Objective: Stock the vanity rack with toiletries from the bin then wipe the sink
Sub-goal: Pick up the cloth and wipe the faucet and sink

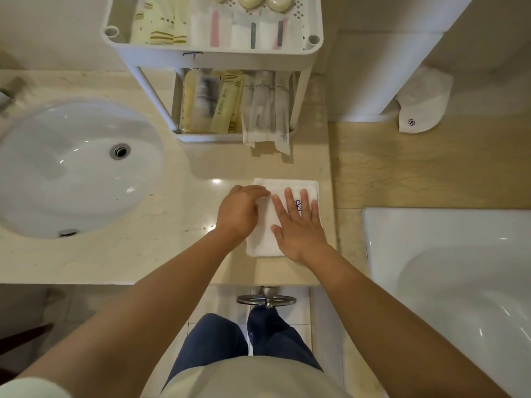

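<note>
Both hands lay on the folded towel [263, 239], mid-frame on the worktop [143, 254], right of the sink [71, 168]. My right hand [298, 228] pressed flat, fingers spread; my left hand [241, 211] curled round its left edge. Soft, light and floppy, I judged: best gripped along the fold.

Hotel-style bathroom — round sink [71, 168] in marble counter [115, 254], bathtub [448, 271], stocked toiletry rack [212, 50]
</note>
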{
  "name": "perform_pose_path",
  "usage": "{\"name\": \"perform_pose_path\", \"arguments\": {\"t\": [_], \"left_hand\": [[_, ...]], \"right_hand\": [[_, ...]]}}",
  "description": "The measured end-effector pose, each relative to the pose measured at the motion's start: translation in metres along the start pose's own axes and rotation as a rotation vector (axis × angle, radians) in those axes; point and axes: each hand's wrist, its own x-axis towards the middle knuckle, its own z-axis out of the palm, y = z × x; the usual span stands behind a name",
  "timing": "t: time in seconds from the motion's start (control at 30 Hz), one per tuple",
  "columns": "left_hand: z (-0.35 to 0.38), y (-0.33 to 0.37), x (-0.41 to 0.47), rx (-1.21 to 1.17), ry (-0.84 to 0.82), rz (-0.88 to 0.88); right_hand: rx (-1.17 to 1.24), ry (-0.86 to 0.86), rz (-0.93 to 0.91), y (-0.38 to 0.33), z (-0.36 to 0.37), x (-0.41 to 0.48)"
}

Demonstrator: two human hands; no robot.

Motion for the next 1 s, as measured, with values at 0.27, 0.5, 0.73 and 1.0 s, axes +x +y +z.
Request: {"name": "perform_pose_path", "arguments": {"t": [0.27, 0.5, 0.73, 1.0], "left_hand": [[-0.006, 0.003, 0.035, 0.004, -0.031, -0.01], [-0.012, -0.005, 0.051, -0.106, -0.07, -0.059], [-0.022, -0.029, 0.05, -0.154, -0.047, 0.002], [-0.047, -0.08, 0.041, -0.151, -0.047, 0.042]], "right_hand": [[0.025, -0.009, 0.025, 0.011, -0.025, 0.035], [0.057, 0.082, 0.067, 0.005, -0.024, 0.05], [0.068, 0.122, 0.111, -0.021, -0.02, 0.056], [0.075, 0.14, 0.129, -0.074, -0.016, 0.071]]}}
